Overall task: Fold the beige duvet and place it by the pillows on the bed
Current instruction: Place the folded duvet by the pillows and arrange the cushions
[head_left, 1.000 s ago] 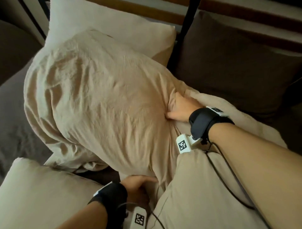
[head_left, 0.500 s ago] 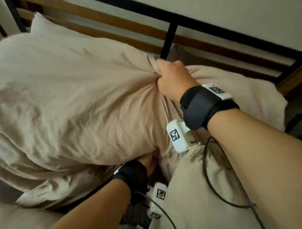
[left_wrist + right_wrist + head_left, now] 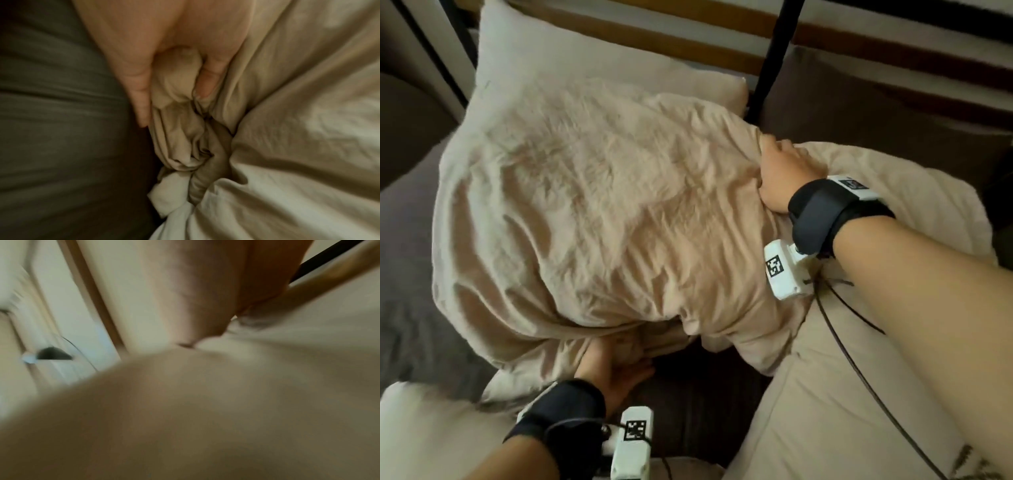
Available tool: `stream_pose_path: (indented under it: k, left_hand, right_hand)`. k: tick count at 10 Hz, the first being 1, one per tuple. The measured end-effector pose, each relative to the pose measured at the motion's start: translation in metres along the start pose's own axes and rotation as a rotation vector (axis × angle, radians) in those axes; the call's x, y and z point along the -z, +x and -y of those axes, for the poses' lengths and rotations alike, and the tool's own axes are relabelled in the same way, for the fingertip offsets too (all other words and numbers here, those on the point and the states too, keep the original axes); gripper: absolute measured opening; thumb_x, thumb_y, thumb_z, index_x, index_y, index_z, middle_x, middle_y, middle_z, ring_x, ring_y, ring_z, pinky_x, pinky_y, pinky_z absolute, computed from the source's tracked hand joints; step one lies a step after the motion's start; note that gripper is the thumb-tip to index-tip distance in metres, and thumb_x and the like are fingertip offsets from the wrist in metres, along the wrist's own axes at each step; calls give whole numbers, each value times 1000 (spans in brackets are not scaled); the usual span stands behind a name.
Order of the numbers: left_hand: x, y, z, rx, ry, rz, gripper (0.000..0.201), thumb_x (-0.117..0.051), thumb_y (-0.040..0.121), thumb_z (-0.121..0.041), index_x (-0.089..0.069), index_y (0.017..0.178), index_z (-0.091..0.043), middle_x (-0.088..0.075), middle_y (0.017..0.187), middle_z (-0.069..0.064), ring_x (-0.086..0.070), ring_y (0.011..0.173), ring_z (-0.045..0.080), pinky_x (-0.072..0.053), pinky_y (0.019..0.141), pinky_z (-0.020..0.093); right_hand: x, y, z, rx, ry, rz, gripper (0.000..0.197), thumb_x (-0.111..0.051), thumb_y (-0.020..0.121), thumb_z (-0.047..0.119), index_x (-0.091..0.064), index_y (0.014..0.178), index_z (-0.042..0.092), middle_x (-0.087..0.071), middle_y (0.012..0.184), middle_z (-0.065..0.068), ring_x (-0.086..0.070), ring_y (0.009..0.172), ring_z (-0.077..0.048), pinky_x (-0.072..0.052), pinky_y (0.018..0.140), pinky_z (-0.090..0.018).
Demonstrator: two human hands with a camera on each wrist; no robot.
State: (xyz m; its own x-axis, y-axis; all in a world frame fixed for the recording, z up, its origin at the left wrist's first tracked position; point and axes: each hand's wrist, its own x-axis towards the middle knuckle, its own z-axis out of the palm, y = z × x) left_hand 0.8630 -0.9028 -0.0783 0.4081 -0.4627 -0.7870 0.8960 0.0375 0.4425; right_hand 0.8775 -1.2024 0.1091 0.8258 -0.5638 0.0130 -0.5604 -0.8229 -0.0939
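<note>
A big pillow in a crumpled beige pillowcase (image 3: pixel 592 219) hangs above the bed in the middle of the head view. My right hand (image 3: pixel 780 178) grips the far right end of the pillowcase, fingers dug into the cloth. My left hand (image 3: pixel 616 366) holds the near bottom edge from below. In the left wrist view, its thumb and fingers (image 3: pixel 205 78) pinch a bunched fold of the beige cloth (image 3: pixel 179 81), with white pillow filling (image 3: pixel 166 196) showing below. The right wrist view is blurred, with beige cloth (image 3: pixel 205 402) filling it.
A pale pillow (image 3: pixel 571 65) leans against the black and wood headboard (image 3: pixel 770 61) behind. A dark brown cushion (image 3: pixel 876 113) stands at the right. More beige pillows lie at the near left (image 3: pixel 431 431) and near right (image 3: pixel 825 411). The sheet (image 3: pixel 404 260) is dark grey-brown.
The pillow was swung up toward the headboard half a second ago and has come back down. Both hands have kept their hold on the pillowcase ends throughout.
</note>
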Motion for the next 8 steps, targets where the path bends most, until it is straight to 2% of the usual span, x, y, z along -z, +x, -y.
stream_pose_path:
  k: [1,2,3,4,5,6,7,8]
  left_hand:
    - [-1,14,5,-102,-141,-100,38,-45,89,1,-58,125,2,-63,128,25,-60,116,39,-54,91,44]
    - [-1,29,9,-181,-213,-74,36,-44,91,5,-54,126,5,-57,134,23,-69,98,30,-61,77,35]
    - [8,44,-11,-272,-194,-167,39,-33,104,-4,-42,142,0,-44,150,19,-69,98,18,-56,88,37]
    - [-5,47,-65,-786,577,-309,69,-9,102,-56,-42,150,-20,-35,159,11,-49,137,23,-16,116,35]
    - [-15,64,-94,-502,520,-400,61,-18,103,-54,-36,153,-25,-32,161,6,-42,142,20,-24,114,29]
    - [39,142,-92,-295,60,-236,48,-42,106,-27,-38,152,-14,-44,152,6,-63,110,1,-54,67,11]
    - [68,172,-73,-249,244,-229,54,-56,99,-35,-47,146,-12,-48,149,3,-64,96,-11,-50,60,4]
    - [55,101,-55,-188,-153,-255,45,-40,105,-12,-39,149,-6,-48,138,0,-71,87,5,-60,76,24]
  right_hand:
    - [14,-37,36,296,315,-67,81,-62,83,34,-22,152,19,-30,153,-10,-26,142,-32,-25,115,-45]
    - [-29,-99,86,532,-58,205,113,-65,71,67,1,154,28,-1,163,-5,1,149,-34,-7,113,-67]
    - [-48,-103,100,438,-250,123,82,-61,85,33,-14,151,22,-22,155,-12,-20,141,-43,-24,105,-71]
    - [-27,-73,81,441,-29,-101,49,-51,87,6,-42,134,15,-58,118,-8,-53,110,-38,-50,86,-50]
    - [-16,-59,63,399,45,-180,46,-58,83,4,-48,127,14,-62,109,-8,-57,103,-37,-51,81,-45]
    - [-36,-61,80,405,44,-90,47,-61,80,6,-49,124,17,-62,111,-5,-57,102,-36,-50,84,-44]
    - [-65,-62,96,418,-2,13,52,-61,79,8,-48,128,21,-59,118,-1,-56,105,-36,-49,87,-46]
    - [-69,-60,92,388,5,82,73,-69,74,19,-39,140,26,-49,136,3,-49,121,-31,-44,95,-51]
